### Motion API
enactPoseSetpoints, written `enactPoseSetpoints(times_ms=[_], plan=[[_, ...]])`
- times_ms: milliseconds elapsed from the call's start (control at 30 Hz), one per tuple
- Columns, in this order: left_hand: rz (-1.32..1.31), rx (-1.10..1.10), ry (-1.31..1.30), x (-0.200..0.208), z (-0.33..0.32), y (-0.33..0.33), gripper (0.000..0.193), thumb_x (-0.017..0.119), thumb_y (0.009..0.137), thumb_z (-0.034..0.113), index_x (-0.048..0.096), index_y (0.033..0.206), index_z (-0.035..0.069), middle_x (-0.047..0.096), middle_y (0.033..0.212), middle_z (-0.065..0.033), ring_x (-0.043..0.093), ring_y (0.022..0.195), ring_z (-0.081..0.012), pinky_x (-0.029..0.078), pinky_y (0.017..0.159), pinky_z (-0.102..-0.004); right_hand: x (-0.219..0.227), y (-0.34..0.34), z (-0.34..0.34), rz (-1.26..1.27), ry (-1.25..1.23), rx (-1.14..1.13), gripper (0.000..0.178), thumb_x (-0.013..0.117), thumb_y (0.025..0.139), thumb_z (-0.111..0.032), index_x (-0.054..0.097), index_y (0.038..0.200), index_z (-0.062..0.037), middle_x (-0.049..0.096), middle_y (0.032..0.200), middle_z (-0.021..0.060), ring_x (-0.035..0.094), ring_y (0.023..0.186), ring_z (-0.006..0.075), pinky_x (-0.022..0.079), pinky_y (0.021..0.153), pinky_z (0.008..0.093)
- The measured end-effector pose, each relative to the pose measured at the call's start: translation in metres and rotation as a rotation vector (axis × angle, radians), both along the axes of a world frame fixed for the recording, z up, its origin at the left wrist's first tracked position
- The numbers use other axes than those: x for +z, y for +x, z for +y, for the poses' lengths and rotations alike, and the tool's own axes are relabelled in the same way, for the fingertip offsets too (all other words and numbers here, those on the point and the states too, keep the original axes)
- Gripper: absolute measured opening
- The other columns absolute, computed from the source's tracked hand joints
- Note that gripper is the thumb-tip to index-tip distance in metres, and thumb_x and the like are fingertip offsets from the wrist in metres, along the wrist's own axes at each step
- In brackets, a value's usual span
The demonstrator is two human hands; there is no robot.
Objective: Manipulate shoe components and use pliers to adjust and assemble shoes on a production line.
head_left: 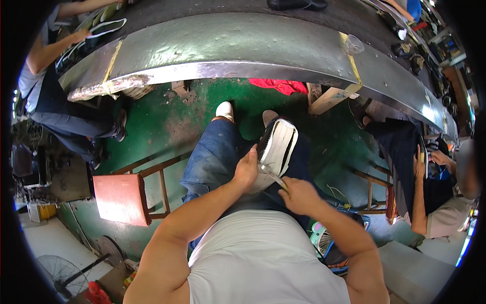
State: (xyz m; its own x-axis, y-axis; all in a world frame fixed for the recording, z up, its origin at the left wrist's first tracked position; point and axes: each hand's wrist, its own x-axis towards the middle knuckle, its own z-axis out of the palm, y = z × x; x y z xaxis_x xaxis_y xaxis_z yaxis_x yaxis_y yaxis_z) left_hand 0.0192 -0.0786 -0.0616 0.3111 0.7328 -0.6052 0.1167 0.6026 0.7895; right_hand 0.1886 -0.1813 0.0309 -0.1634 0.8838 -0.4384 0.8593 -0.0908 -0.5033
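Observation:
A shoe [280, 147] lies over my lap with its underside up. Its bottom is whitish with a dark strip along the side, and its upper is dark. Against its left side my left hand [246, 169] is closed, gripping it. My right hand [299, 195] is wrapped round the yellowish handle of a hand tool [274, 176]. The tool's metal head touches the shoe's underside near the end closest to me. Whether it is a hammer or pincers I cannot tell.
A long metal-edged workbench [228, 43] curves across ahead, with a dark shoe [297, 4] and a clear plastic cup [353, 44] on it. A stool [121, 198] stands left. One co-worker [50, 96] stands at left; another [430, 187] sits at right. A red cloth [279, 86] lies beneath the bench.

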Motion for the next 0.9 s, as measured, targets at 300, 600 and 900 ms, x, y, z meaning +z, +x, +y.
enactPoseSetpoints(times_ms=[300,600,900], plan=[[0.36,-0.239,0.512,0.004,0.007,-0.007,0.051,0.032,0.107,0.036,0.053,0.141,0.003,0.059,0.134,-0.025,0.056,0.123,-0.0425,0.044,0.106,-0.0443,0.017,0.017,0.005,-0.028,0.132,0.048,0.053,0.064,0.088,-0.013,0.047,0.134,0.0105,0.059,0.115,0.027,0.059,0.11,0.0422,0.05,0.093,0.0465],[0.408,-0.371,0.665,0.005,0.008,-0.004,0.05,0.037,0.106,0.03,0.044,0.147,0.003,0.052,0.142,-0.0231,0.053,0.129,-0.0384,0.044,0.107,-0.0414,0.011,0.033,0.018,-0.19,0.422,-0.006,0.054,0.065,0.088,-0.01,0.045,0.134,0.0103,0.058,0.116,0.0247,0.058,0.112,0.0404,0.051,0.094,0.046],[0.464,-0.762,1.083,0.01,0.024,-0.003,0.057,0.048,0.103,0.023,0.03,0.157,0.018,0.019,0.161,-0.0248,0.046,0.134,-0.0454,0.048,0.105,-0.0432,-0.047,0.045,0.007,-0.035,0.327,-0.345,0.026,0.065,0.091,-0.017,0.06,0.112,-0.0032,0.066,0.095,0.0209,0.066,0.086,0.0416,0.053,0.074,0.0487]])
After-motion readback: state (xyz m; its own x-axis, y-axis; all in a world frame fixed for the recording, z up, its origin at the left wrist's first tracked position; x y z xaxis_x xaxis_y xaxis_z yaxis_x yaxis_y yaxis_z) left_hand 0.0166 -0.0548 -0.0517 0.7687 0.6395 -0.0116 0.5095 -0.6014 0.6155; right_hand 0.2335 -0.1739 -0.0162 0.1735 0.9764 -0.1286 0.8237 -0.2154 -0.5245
